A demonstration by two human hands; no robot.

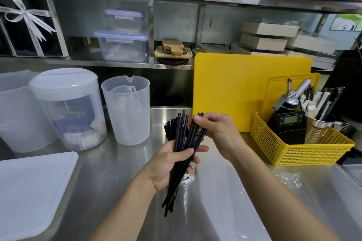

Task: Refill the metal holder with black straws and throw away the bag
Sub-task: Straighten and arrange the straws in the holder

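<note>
A bundle of black straws (181, 135) stands tilted over the steel counter in the middle of the head view. My left hand (170, 164) grips the bundle around its middle. My right hand (217, 133) pinches the upper ends of a few straws at the right side of the bundle. The metal holder (188, 179) is almost wholly hidden behind my left hand; only a shiny sliver shows below my fingers. A clear plastic bag (288, 180) lies crumpled on the counter to the right of my right forearm.
A yellow basket (293, 150) with a scale, a metal cup and wrapped utensils sits at the right. A yellow cutting board (235, 88) leans behind. Clear plastic pitchers (127, 111) and a lidded jar (66, 107) stand at the left. A white board (29, 188) lies front left.
</note>
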